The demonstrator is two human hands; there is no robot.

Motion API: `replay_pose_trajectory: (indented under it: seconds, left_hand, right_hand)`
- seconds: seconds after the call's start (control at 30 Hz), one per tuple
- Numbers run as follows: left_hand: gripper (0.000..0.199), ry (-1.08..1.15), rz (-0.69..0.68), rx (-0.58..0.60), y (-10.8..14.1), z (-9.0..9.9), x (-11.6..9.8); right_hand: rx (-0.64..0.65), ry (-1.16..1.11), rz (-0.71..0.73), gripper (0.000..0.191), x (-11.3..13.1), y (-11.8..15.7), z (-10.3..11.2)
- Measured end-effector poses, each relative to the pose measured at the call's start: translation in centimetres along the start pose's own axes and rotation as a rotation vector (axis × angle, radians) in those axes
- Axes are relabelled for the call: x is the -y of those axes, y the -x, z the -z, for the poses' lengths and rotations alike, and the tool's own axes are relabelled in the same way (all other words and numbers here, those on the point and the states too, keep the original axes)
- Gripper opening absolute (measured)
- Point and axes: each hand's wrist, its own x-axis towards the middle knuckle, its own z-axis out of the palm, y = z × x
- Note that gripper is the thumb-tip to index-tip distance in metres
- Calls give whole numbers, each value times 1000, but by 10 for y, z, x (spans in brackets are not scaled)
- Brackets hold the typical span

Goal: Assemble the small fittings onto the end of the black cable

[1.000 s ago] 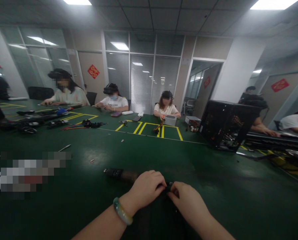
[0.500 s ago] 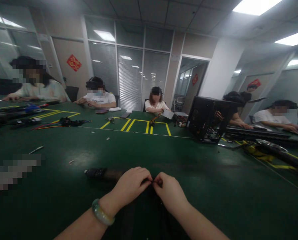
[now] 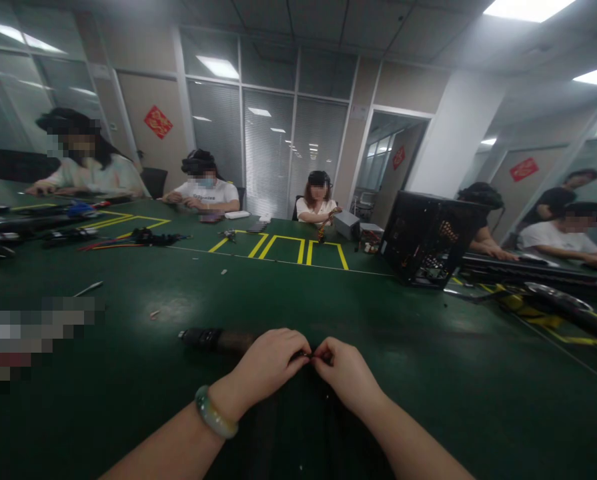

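My left hand [image 3: 277, 363], with a green bracelet [image 3: 215, 413] at its wrist, is closed in a pinch. My right hand [image 3: 347, 373] is pinched too, its fingertips almost touching those of the left. Something small and dark sits between the fingertips, too hidden to name. A dark cylindrical object [image 3: 218, 339] with a ringed end and a metal tip lies behind my left hand, which covers its right part. Whether the hand touches it I cannot tell. Below the hands the table is too dark to make out details.
On the green table [image 3: 128, 387] a black computer case [image 3: 423, 240] stands at the back right. Cable bundles [image 3: 153, 237] lie at the left, a thin pen-like stick [image 3: 88, 289] nearer. Several people sit around; the person opposite [image 3: 318, 203] has a grey metal box [image 3: 347, 225].
The view has shifted slightly, so most things appear further right. My hands keep their pinch close together. Across the table, the grey box has turned in the other person's hands.
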Motion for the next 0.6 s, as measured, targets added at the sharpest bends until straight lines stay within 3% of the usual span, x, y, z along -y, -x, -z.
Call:
replay_pose_trajectory:
  seconds: [0.27,0.6]
  left_hand:
    - [23,-7,-21,-5,4,1,-2]
    - [15,26,-6,-20,3,-1,1]
  right_hand:
    - [8,-45,-4,8,-3,0,-1]
    - [-15,-7,35,6,-4,0,-2]
